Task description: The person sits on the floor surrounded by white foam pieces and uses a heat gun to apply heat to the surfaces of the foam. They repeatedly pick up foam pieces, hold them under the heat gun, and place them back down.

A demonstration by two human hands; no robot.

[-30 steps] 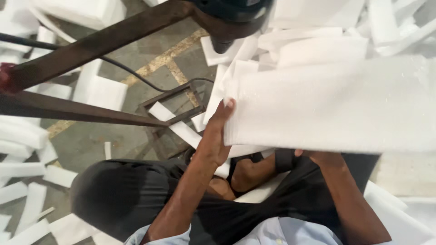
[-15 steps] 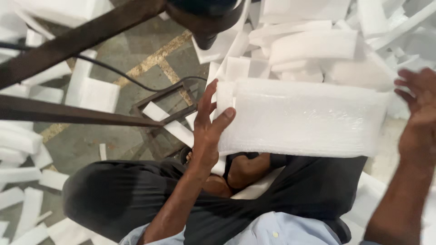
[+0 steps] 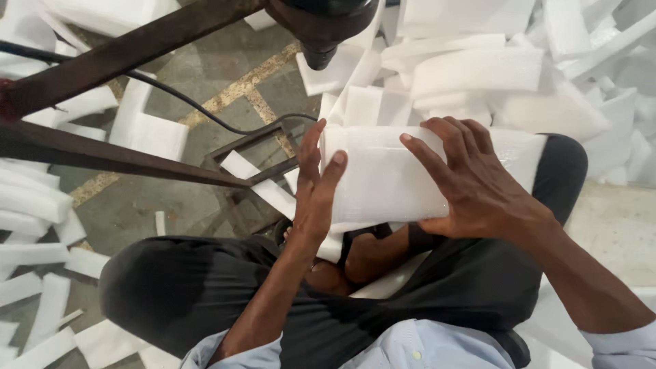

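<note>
The person sits with a white foam sheet (image 3: 389, 178) held over the lap, between both hands. The left hand (image 3: 316, 195) presses flat against the sheet's left edge, fingers straight, thumb on the face; its grip is a press rather than a clench. The right hand (image 3: 471, 181) lies spread across the sheet's top, fingers curled over it, grasping it. The sheet looks doubled over into a thick pad, so the folding seems well along, with the final squaring left, as I judge it. Foam strips (image 3: 41, 198) litter the floor (image 3: 225, 61), a heap of offcuts (image 3: 478, 68) lies beyond, and a rusty metal frame (image 3: 116, 51) crosses above.
</note>
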